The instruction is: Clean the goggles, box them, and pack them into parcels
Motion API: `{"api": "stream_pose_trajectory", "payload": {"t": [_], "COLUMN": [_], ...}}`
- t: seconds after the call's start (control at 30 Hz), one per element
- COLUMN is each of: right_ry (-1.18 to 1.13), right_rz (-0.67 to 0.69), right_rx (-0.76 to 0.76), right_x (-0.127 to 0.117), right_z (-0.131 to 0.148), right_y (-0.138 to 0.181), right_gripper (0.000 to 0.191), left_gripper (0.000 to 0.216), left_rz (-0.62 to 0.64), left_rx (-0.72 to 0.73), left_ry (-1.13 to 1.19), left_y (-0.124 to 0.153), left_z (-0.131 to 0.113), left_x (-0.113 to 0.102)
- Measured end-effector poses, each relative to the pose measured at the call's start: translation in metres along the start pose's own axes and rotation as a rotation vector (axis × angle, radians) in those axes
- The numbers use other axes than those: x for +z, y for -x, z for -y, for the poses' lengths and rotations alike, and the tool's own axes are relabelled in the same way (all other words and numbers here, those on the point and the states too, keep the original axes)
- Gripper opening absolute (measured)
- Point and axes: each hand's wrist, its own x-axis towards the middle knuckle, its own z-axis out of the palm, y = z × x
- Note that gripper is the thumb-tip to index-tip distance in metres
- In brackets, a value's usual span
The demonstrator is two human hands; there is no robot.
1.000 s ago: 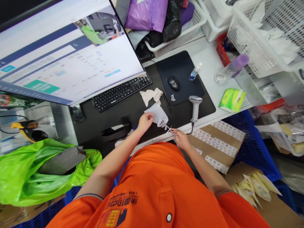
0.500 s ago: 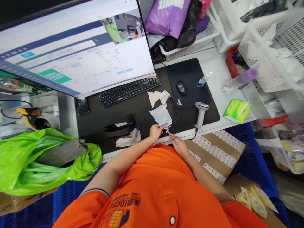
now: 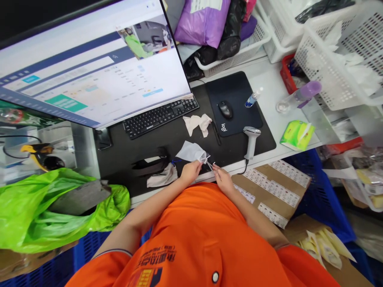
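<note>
Near the desk's front edge, my left hand (image 3: pixel 191 171) is closed on a small white translucent pouch (image 3: pixel 190 151), which extends up and left over the black desk mat. Just right of it, my right hand (image 3: pixel 223 180) pinches a thin, pale strip or cord (image 3: pixel 210 164) that runs to the pouch's mouth; its exact kind is too small to tell. Left of my hands lie a crumpled light cloth pouch (image 3: pixel 162 176) with a blue string and a black plastic piece (image 3: pixel 150 163) with a white label. Crumpled tissue (image 3: pixel 197 124) rests beyond the pouch.
A monitor (image 3: pixel 89 67) and keyboard (image 3: pixel 160 118) stand at the back left. A mouse (image 3: pixel 225 109), a barcode scanner (image 3: pixel 251 141), a small spray bottle (image 3: pixel 253 97) and a green tissue pack (image 3: pixel 297 135) are to the right. A green plastic bag (image 3: pixel 26 207) bulges at left.
The white pouch has shifted left and lies more sideways, with my left hand moving along with it. My right hand stays close by, still pinching the thin strip. The camera view has shifted slightly.
</note>
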Motion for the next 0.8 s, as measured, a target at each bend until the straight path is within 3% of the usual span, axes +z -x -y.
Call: {"api": "stream_pose_trajectory", "payload": {"t": [0.17,0.43,0.53,0.6,0.67,0.73,0.8], "right_ry": [0.185,0.396,0.523,0.577,0.607,0.621,0.625], "right_rz": [0.113,0.318,0.401,0.433,0.461,0.478,0.482], "right_rx": [-0.118,-0.211,-0.257,-0.288,-0.311,-0.321,-0.326], "right_x": [0.006,0.021,0.018,0.013,0.01,0.007,0.006], "right_z": [0.009,0.007,0.004,0.004,0.006,0.009,0.012], "right_y": [-0.016,-0.028,-0.029,-0.03,-0.031,-0.033,-0.035], "right_gripper": [0.039,0.043,0.047,0.051,0.053,0.054,0.053], "left_gripper": [0.033,0.019,0.027,0.031,0.027,0.022,0.023], "left_rz": [-0.052,-0.093,-0.151,-0.167,-0.071,0.2,0.338], "left_rx": [-0.025,-0.016,-0.065,-0.06,-0.001,0.033,0.033], "left_ry": [-0.061,-0.11,-0.109,-0.164,-0.314,-0.574,-0.679], "left_y": [0.014,0.052,0.046,0.025,-0.006,-0.039,-0.065], "left_z": [0.011,0.026,0.022,0.01,-0.007,-0.026,-0.039], "left_x": [-0.015,-0.044,-0.065,-0.08,-0.088,-0.088,-0.082]}}
